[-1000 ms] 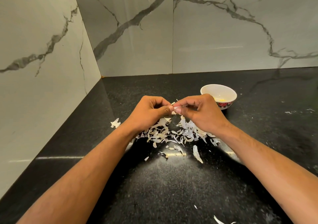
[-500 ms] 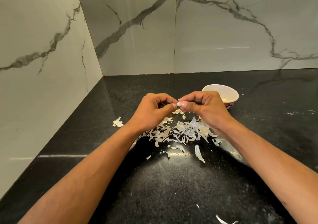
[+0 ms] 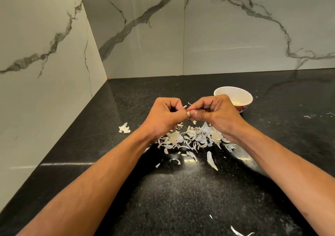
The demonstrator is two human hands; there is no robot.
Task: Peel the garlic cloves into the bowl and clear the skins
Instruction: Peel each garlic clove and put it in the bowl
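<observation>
Above the counter, my left hand (image 3: 165, 117) and my right hand (image 3: 213, 113) meet fingertip to fingertip, both pinching a small garlic clove (image 3: 188, 113) that is mostly hidden between them. A strip of skin (image 3: 184, 106) sticks up from the clove. Under the hands lies a heap of pale garlic skins (image 3: 194, 138). The white bowl (image 3: 241, 93) with a red-patterned outside stands just behind my right hand; something yellowish lies inside it.
The black speckled counter (image 3: 181, 199) ends at marble walls on the left and at the back. A stray bit of skin (image 3: 124, 128) lies left of the heap, and more scraps (image 3: 237, 233) lie near the bottom edge.
Both hands have risen slightly and moved away from me, still working the clove between the fingertips. The skin heap and bowl have stayed put.
</observation>
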